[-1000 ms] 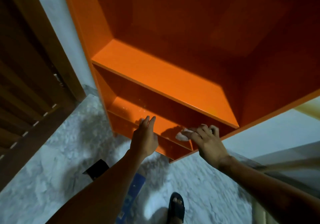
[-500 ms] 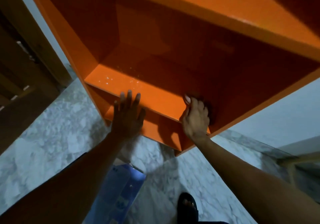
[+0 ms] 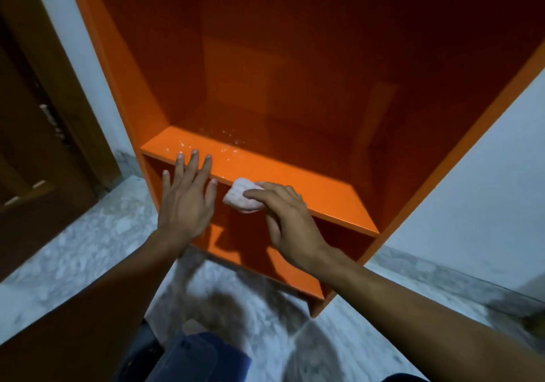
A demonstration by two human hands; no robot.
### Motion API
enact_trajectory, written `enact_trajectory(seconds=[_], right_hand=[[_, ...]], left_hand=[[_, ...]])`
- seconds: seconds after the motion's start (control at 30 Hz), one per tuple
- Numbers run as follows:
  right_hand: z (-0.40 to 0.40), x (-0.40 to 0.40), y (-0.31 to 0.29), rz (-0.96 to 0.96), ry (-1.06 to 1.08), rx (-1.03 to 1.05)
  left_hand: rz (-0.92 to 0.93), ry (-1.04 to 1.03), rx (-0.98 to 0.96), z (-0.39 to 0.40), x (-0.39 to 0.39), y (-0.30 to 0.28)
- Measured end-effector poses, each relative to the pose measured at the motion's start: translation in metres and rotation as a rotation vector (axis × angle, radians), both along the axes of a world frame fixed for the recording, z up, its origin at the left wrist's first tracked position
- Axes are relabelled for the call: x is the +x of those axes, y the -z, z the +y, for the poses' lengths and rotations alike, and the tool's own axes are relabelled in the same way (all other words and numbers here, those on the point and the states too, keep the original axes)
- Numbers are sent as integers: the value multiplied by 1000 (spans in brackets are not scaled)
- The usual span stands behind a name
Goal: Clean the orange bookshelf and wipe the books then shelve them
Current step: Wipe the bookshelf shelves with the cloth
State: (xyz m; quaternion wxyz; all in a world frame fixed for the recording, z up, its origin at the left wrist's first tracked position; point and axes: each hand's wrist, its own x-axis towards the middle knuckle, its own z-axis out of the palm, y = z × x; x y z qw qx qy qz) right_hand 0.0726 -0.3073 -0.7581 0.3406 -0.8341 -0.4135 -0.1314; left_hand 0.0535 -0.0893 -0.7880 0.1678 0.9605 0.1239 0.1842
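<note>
The orange bookshelf point(image 3: 295, 66) fills the upper view, its compartments holding no books. White specks of dust lie on the lower shelf board point(image 3: 330, 195) near its back left. My right hand point(image 3: 287, 216) holds a crumpled white cloth point(image 3: 242, 195) at the board's front edge. My left hand point(image 3: 185, 195) has straight, spread fingers, with the fingertips over the front edge of the same board, left of the cloth. A blue book point(image 3: 203, 358) lies on the floor below my arms.
A brown wooden door point(image 3: 32, 133) stands to the left of the bookshelf. Marbled grey floor point(image 3: 88, 243) spreads below. A white wall point(image 3: 477, 181) runs along the right side. A dark object shows at the bottom edge near my foot.
The view has dropped and drawn level with the lower shelf. My right hand came out from the shelf's right corner and now holds the cloth at the front edge. My left hand stays there.
</note>
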Motion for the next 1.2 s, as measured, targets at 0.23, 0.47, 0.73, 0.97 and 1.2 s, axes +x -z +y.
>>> enact_trajectory(seconds=[0.23,0.47,0.73,0.97,1.2], right_hand=[[-34,80,-49,354,873,91],[-31,84,-49,557,735,-339],[8,53,-11,44,205,-257],[0,11,-9,42,-254,-163],[-5,63,-48,57,360,317]], left_hand=[[10,1,1,0,0,-4],[-26,-28,-36,-9,1,1],[-34,-35,-47,-9,1,3],[86,29,-3,1,-7,-7],[142,42,37,0,-11,-17]])
